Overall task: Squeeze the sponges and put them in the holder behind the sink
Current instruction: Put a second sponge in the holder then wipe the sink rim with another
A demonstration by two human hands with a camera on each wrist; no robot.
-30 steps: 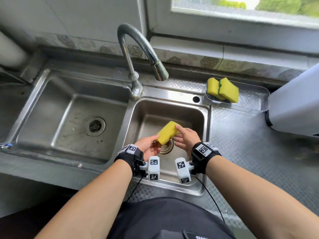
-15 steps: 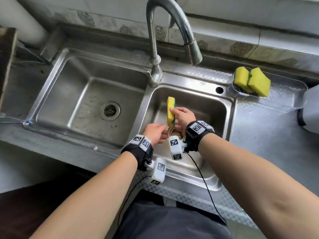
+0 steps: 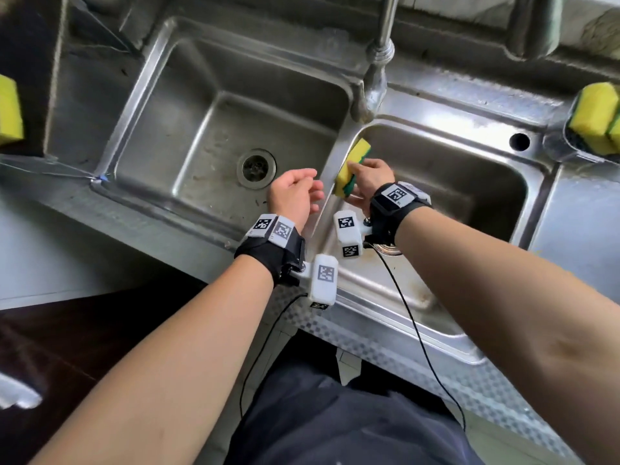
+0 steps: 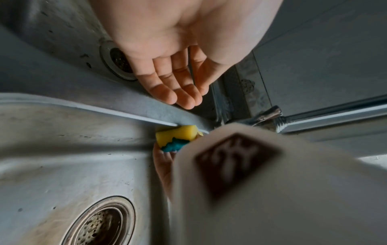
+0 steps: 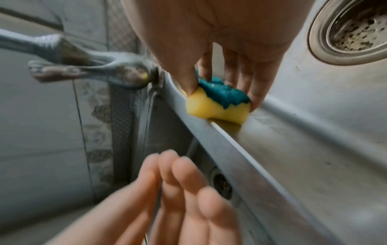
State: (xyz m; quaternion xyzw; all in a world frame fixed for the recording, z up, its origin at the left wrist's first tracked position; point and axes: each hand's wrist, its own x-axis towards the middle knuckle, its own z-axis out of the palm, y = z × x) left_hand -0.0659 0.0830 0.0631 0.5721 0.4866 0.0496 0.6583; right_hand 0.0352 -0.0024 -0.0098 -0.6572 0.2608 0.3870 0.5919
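Observation:
My right hand (image 3: 364,177) pinches a yellow sponge with a green scouring side (image 3: 352,169) (image 5: 217,102) (image 4: 178,136) between thumb and fingers, right over the divider between the two basins. My left hand (image 3: 297,193) (image 4: 180,82) hovers just left of it over the left basin, fingers straight and relaxed, holding nothing. Two more yellow sponges (image 3: 595,117) stand in the clear holder (image 3: 557,142) behind the right basin at the far right edge. Another yellow sponge (image 3: 8,110) lies at the far left edge.
The faucet (image 3: 377,72) rises behind the divider, its base close to the held sponge. The left basin has a drain (image 3: 256,167); the right basin (image 3: 469,182) lies below my right wrist. The counter edge and my dark trousers are in front.
My left hand has let go of the sponge and moved left over the left basin. My right hand has carried the sponge to the divider. The head view has swung down and left.

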